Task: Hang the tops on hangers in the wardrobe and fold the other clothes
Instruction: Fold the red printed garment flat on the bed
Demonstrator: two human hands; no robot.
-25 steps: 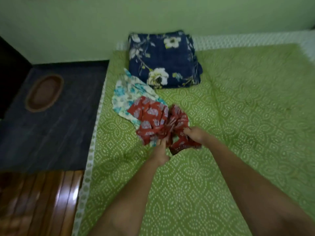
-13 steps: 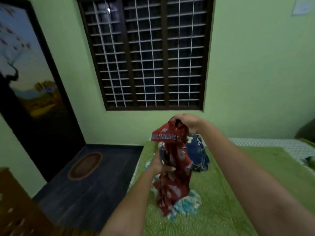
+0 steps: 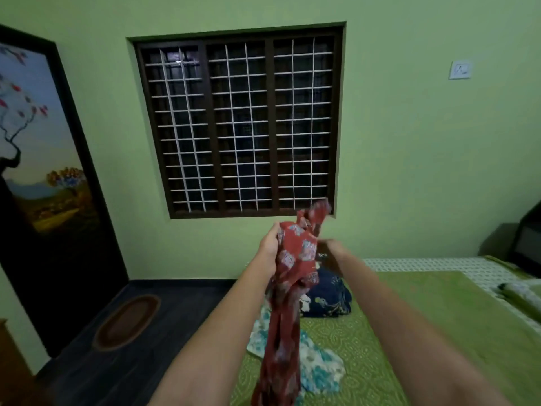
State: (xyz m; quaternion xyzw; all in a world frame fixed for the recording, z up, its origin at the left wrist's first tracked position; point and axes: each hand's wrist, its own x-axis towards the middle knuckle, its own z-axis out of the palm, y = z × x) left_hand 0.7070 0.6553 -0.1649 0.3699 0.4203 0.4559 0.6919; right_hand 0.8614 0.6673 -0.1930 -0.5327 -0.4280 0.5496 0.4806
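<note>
A red patterned garment (image 3: 288, 291) hangs bunched in the air above the bed's left side, its lower end trailing out of the bottom of the view. My left hand (image 3: 270, 244) grips its upper part from the left. My right hand (image 3: 330, 252) holds it from the right, partly behind the cloth and blurred. A white and teal floral garment (image 3: 317, 363) lies crumpled on the green bedspread (image 3: 424, 326) beneath the red one. A folded navy floral cloth (image 3: 330, 297) sits behind it near the wall.
A barred window (image 3: 240, 124) fills the green wall ahead. A dark door with a painted landscape (image 3: 44, 177) stands at left, an oval mat (image 3: 127, 320) on the dark floor before it. Dark furniture (image 3: 524, 238) sits at far right beyond the bed.
Both hands have lifted the red garment off the bed and raised it to chest height. The view has tilted up from the bedspread to the window wall.
</note>
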